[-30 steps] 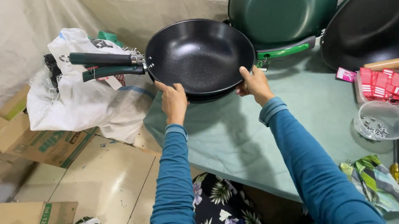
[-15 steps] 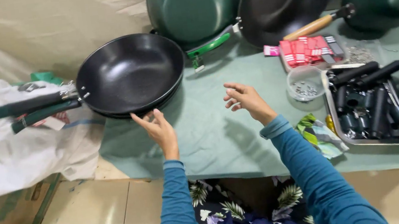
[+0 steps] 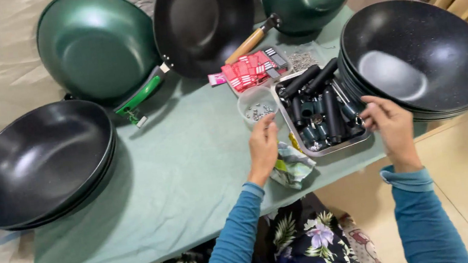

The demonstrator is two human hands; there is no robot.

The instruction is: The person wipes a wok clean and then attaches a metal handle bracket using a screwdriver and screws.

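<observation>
Nearest, the left hand [image 3: 263, 147] hovered with loosely curled fingers beside the small clear cup of screws [image 3: 257, 107]. The right hand [image 3: 390, 125], fingers spread, touched the stack of black woks [image 3: 419, 56] on the counter [image 3: 189, 162]: likely heavy, rigid, best gripped at the rim.

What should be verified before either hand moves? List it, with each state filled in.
1. Left hand free: ok, nothing shows in it, and its fingers reach toward the clear cup.
2. Clear cup upright, small metal pieces inside: ok.
3. Metal tray of black handles lying flat on the green table cover: ok.
4. Right hand grip: cannot tell, since its fingers curl at the tray's right edge beside the stack of black pans.
5. Stack of black pans fully supported: cannot tell, because it juts past the table's right edge.
6. Crumpled wrapper out of the way: not ok, it lies right beside the left wrist.
</observation>
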